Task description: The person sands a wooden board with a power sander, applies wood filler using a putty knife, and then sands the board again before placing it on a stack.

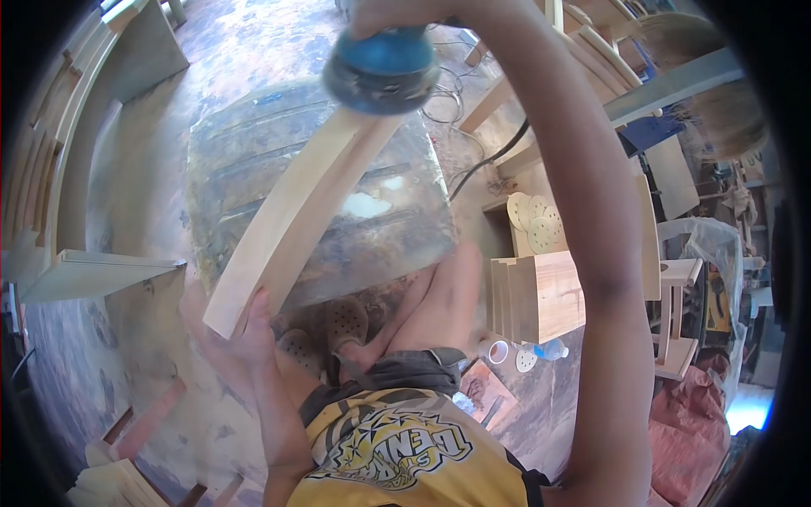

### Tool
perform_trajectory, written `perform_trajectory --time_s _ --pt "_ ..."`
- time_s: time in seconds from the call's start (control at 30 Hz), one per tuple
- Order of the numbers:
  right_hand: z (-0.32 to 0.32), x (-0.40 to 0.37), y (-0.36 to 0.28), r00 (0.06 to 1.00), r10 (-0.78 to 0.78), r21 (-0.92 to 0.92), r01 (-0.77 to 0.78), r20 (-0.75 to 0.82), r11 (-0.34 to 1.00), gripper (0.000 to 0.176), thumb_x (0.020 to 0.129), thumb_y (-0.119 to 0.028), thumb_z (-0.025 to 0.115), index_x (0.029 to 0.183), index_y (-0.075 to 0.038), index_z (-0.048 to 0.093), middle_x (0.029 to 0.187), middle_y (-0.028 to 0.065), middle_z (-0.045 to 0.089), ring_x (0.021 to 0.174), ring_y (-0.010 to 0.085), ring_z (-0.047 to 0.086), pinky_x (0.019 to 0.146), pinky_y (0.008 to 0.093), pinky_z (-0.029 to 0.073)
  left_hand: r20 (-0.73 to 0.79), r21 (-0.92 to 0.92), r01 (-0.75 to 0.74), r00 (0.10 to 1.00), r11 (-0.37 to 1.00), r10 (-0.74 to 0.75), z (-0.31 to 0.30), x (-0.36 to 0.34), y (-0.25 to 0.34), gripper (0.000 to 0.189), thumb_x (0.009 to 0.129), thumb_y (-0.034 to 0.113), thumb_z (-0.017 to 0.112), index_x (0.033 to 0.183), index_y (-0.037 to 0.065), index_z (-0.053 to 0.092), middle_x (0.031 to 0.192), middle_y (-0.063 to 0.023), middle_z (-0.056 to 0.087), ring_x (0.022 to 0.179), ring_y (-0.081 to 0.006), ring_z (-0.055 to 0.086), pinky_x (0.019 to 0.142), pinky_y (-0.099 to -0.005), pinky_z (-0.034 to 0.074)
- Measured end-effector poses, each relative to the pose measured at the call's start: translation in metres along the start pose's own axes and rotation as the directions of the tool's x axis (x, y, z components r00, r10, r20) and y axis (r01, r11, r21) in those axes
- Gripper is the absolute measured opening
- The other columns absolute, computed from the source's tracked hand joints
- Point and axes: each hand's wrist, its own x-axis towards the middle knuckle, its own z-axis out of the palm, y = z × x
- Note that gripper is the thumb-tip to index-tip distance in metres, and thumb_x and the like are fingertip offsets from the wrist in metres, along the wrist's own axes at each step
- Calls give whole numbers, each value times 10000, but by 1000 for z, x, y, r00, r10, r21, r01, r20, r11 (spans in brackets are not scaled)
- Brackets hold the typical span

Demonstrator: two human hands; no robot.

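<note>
My left hand (253,334) is wrapped round the near end of a pale, slightly curved wooden piece (296,203). The wood slants up and away over a low, worn, dust-covered work surface (397,228). At the top edge, my right hand (397,15) grips a blue orbital sander (382,63), partly cut off by the frame. The sander's dark round pad is on or just above the far end of the wood and looks blurred; firm contact cannot be made out.
Perforated sanding discs (536,224) lie on a wooden box (557,291) at the right. A dark cord (498,156) runs beside the work surface. Wooden panels (110,275) stand at the left. A small plastic bottle (553,349) is on the floor.
</note>
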Motion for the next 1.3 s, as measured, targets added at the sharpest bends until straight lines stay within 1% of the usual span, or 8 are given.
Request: perform_trajectory --time_s 0.13,0.27,0.33,0.77,0.87,1.07,1.17,1.3 --pt "8 23 36 976 203 -135 -212 -75 968 492 685 -263 715 1114 -27 670 1075 198 723 1016 337 692 842 416 549 38 -24 -32 999 999 33 -2 1 1 659 828 460 786 1217 -47 624 1122 -151 672 1042 -269 643 923 -385 487" --pt "12 44 79 970 211 -183 -231 -122 955 543 648 -315 746 1101 -26 672 1058 199 724 987 347 696 815 432 555 55 34 -157 986 987 155 -1 6 -4 670 830 461 781 1239 -44 614 1152 -153 649 1060 -276 635 932 -392 484" --pt "12 51 90 968 227 -146 -242 -111 959 588 613 -334 772 1111 -37 671 1050 198 724 976 349 698 804 437 557 -26 -212 -236 972 948 235 4 10 -8 571 737 176 908 1176 -81 648 1064 -130 709 956 -233 691 858 -363 553" --pt "12 37 73 959 223 -67 -238 -176 969 546 642 -314 758 1108 -46 667 994 203 720 953 354 694 817 425 543 -43 -302 -239 971 923 237 7 8 -23 546 726 156 911 1148 -83 659 1016 -128 720 927 -225 695 836 -343 552" --pt "8 30 37 993 60 -157 -76 -102 985 503 669 -295 731 1095 -36 669 1004 208 723 962 351 693 830 419 542 -8 -159 -296 954 942 298 3 10 -9 516 750 162 894 1145 -75 662 999 -124 723 912 -230 697 833 -356 552" --pt "-3 -17 -49 987 -158 23 158 15 987 323 763 -202 659 1032 -37 727 1043 171 741 1003 312 707 845 396 564 23 5 120 993 993 -120 -3 3 21 597 787 185 862 1256 -76 602 1135 -151 696 1024 -236 677 897 -353 529" --pt "69 -26 -63 761 -352 130 491 -545 861 201 677 -277 706 657 -77 688 654 114 647 669 303 642 660 402 529 -19 76 91 996 993 -90 7 1 24 415 902 203 718 1230 -37 633 1172 -197 677 1083 -290 658 926 -389 513" --pt "92 -94 -99 787 -349 173 491 -509 854 201 678 -273 706 660 -74 683 668 114 651 671 304 643 653 402 526 -274 -49 -67 960 997 51 31 17 38 340 915 160 696 1193 -29 645 1152 -181 683 1064 -252 665 891 -375 537"
